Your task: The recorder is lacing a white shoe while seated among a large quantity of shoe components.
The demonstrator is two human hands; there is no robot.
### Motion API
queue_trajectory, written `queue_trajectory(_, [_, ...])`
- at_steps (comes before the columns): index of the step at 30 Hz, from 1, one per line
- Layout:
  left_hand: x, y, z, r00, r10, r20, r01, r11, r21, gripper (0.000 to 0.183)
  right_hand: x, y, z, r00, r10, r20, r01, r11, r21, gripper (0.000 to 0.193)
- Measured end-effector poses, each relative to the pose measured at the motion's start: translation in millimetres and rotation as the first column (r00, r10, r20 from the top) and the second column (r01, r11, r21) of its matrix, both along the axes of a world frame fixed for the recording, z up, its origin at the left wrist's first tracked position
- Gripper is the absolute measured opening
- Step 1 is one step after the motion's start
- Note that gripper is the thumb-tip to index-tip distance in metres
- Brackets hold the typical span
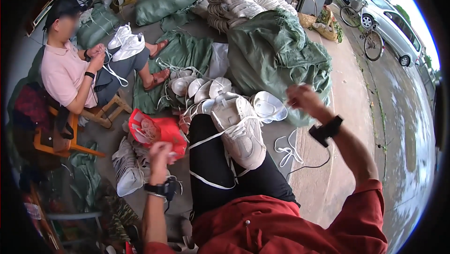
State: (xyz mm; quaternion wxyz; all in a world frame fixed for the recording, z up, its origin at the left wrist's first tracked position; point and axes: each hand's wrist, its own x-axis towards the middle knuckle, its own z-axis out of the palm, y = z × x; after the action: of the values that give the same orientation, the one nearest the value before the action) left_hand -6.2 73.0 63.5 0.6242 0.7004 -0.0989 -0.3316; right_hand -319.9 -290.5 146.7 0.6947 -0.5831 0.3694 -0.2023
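Note:
A white sneaker (241, 134) rests across my thighs, toe toward me, with a long white shoelace (208, 139) trailing over my left leg and looping below the toe. My left hand (160, 158) hovers left of my knee beside a red bag (173, 134) holding pale laces. Its fingers are closed, and what they pinch is hidden. To the right of the sneaker, my right hand (303, 99) is raised, apart from the shoe, with curled fingers. Anything inside that grip is too small to make out. Each wrist wears a black band.
Stacked white shoes (126, 169) lie left of the red bag; more shoe uppers (201, 87) sit ahead. Large green sacks (276, 57) fill the far middle. A seated person (70, 66) at left handles white shoes. Loose laces (287, 150) and a thin cable lie at right.

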Motion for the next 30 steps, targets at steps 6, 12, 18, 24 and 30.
queue_trajectory(6, [-95, -109, 37, 0.689, -0.484, 0.539, 0.529, 0.845, 0.081, 0.018, 65, 85, -12, 0.860, 0.429, -0.277, -0.505, 0.794, -0.340, 0.012])
queue_trajectory(12, [-122, -143, 43, 0.579, -0.457, 0.676, 0.378, 0.884, 0.274, 0.015, 72, 88, -32, 0.959, 0.214, -0.188, -0.278, 0.563, -0.778, 0.015])
queue_trajectory(18, [-126, -165, 45, 0.423, -0.497, 0.758, 0.277, 0.867, 0.414, 0.018, 79, 76, -34, 0.919, 0.314, -0.238, -0.361, 0.432, -0.826, 0.014])
queue_trajectory(24, [-118, -147, 70, 0.384, -0.711, 0.589, 0.511, 0.695, 0.505, 0.017, 84, 71, -38, 0.941, 0.311, -0.136, -0.287, 0.517, -0.806, 0.016])
queue_trajectory(30, [-118, -128, 72, 0.504, -0.662, 0.555, 0.514, 0.746, 0.423, 0.013, 77, 71, -20, 0.949, 0.314, -0.008, -0.268, 0.796, -0.543, 0.016])
